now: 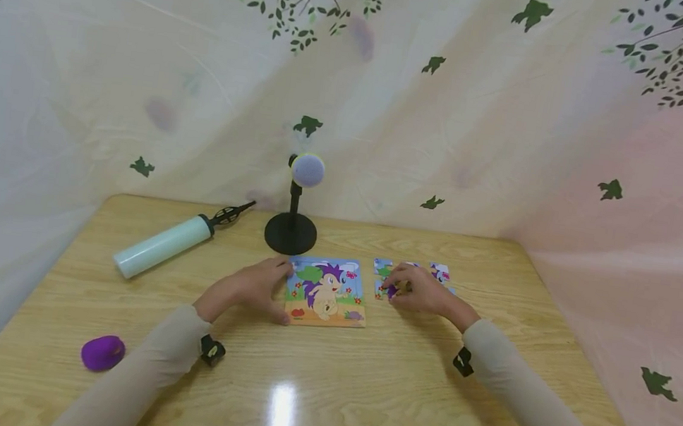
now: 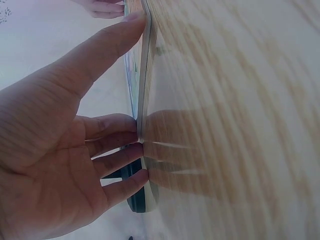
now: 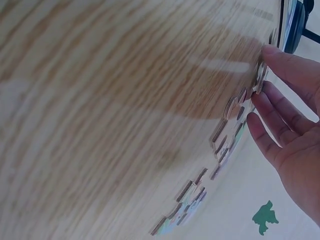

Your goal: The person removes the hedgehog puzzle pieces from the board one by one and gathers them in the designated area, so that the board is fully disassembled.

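A square picture puzzle board (image 1: 327,291) with a purple-haired cartoon animal lies flat at the table's middle. My left hand (image 1: 278,290) rests at its left side. In the left wrist view the thumb and straight fingers (image 2: 117,152) press against the board's edge (image 2: 145,100). To the right of the board lie several loose puzzle pieces (image 1: 440,273). My right hand (image 1: 395,289) is over them. In the right wrist view its thumb and forefinger pinch one piece (image 3: 260,82) at the end of the scattered row of pieces (image 3: 220,135).
A black microphone stand (image 1: 291,232) with a foam ball top stands just behind the board. A pale green hand pump (image 1: 163,246) lies at the back left. A purple lump (image 1: 102,352) sits near the front left edge. Printed curtains close in the wooden table (image 1: 319,395).
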Motion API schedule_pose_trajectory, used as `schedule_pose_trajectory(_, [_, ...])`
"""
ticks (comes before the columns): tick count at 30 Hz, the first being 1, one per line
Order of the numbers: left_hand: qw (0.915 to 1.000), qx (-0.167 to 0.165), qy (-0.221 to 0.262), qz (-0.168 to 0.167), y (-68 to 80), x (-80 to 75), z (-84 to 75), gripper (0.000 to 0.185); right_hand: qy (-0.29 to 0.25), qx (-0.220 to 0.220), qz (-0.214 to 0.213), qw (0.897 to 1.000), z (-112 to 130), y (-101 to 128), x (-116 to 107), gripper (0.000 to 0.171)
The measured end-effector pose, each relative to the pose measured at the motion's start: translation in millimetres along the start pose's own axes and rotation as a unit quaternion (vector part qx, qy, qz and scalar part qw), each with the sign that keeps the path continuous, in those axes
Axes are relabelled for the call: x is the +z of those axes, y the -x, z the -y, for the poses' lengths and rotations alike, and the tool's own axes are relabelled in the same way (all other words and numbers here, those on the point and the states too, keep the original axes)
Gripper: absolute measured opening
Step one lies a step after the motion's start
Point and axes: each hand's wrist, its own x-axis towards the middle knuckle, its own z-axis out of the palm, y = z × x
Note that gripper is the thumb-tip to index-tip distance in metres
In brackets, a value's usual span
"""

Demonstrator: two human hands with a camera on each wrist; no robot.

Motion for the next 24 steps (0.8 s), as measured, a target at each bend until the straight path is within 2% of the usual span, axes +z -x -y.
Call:
schedule_pose_trajectory(10, [1.0000,0.000,-0.008,0.002,-1.1,0.8,-0.5,0.100,0.006,-0.004,-0.003,1.000,-4.7,0.4,0.0,0.022])
schedule_pose_trajectory(18, [1.0000,-0.004,0.000,-0.001,2.0,-1.1,-2.6,0.099,-0.016,-0.001,0.006,1.000,-4.4,3.0,-0.8,0.022])
schedule_pose_trajectory(24, [1.0000,0.001,-0.001,-0.005,1.6,-0.3,-1.9,0.099,-0.004,-0.002,0.005,1.000,-3.9,2.6,-0.7,0.022])
